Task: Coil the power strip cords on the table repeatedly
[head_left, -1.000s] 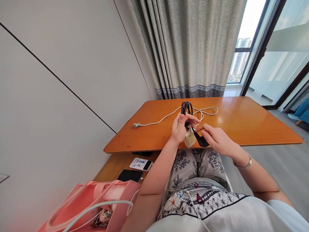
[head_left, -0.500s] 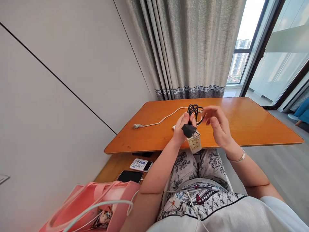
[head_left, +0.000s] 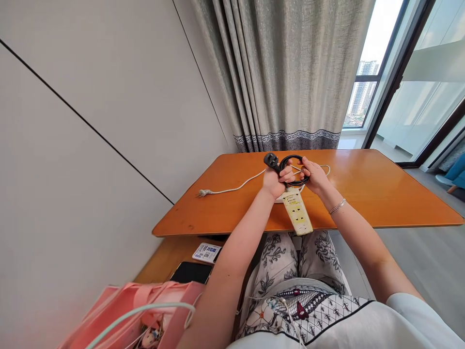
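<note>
My left hand (head_left: 276, 182) is closed around a coiled black power cord (head_left: 295, 183) on its left side. One thick black end (head_left: 271, 160) of the cord sticks up above that hand. On the coil's right side, my right hand (head_left: 313, 174) pinches the loops between thumb and fingers. Just below the hands is a yellowed power strip (head_left: 298, 213), its lower end at the table's near edge. A white cord (head_left: 238, 188) lies behind, running left to a white plug (head_left: 205, 193). Part of a white object under the left hand is mostly hidden.
The orange-brown table (head_left: 385, 194) spans the front. Lower left, a wooden surface holds a dark-screened phone (head_left: 191, 272) and a white printed device or card (head_left: 206, 253). Nearer stands a pink bag (head_left: 119, 315) with a pale green cable over it. A curtain (head_left: 290, 72) hangs behind.
My left hand has turned, and a black cord end now points up instead of the pronged plug pointing down. My right hand has moved in and closed on the coil. More of the power strip shows.
</note>
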Demonstrator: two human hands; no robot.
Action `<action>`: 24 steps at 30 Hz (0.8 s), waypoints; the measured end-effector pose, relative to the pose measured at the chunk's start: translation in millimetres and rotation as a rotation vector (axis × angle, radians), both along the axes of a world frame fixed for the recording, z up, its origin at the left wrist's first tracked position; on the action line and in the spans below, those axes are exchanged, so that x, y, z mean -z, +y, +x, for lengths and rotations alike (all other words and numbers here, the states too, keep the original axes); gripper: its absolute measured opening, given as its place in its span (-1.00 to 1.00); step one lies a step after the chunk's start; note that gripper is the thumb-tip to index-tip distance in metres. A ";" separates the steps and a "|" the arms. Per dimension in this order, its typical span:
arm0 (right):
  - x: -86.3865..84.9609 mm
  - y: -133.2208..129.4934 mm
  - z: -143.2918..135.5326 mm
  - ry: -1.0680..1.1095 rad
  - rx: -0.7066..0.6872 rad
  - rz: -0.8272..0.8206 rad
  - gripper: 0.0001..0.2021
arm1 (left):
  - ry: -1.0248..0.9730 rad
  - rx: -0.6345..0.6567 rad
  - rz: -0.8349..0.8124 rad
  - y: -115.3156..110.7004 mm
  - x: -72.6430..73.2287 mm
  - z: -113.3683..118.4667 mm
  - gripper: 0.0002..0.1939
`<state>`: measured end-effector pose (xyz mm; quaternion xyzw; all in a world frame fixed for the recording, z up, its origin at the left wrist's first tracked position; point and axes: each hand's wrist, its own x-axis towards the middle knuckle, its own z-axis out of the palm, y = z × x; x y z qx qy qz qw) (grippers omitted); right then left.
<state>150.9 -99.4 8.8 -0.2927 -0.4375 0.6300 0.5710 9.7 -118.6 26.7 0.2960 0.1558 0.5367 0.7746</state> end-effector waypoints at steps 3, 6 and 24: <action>5.7 14.9 -5.8 0.063 0.031 -0.066 -0.58 | -0.062 -0.027 0.052 11.4 11.6 -1.4 -0.25; 11.2 29.2 -7.5 0.052 0.019 -0.096 -0.56 | -0.079 -0.051 0.100 19.3 21.2 -2.5 -0.37; 54.2 90.7 -0.4 -0.125 0.010 0.023 -0.47 | 0.213 -0.309 -0.017 89.6 52.5 6.6 -0.84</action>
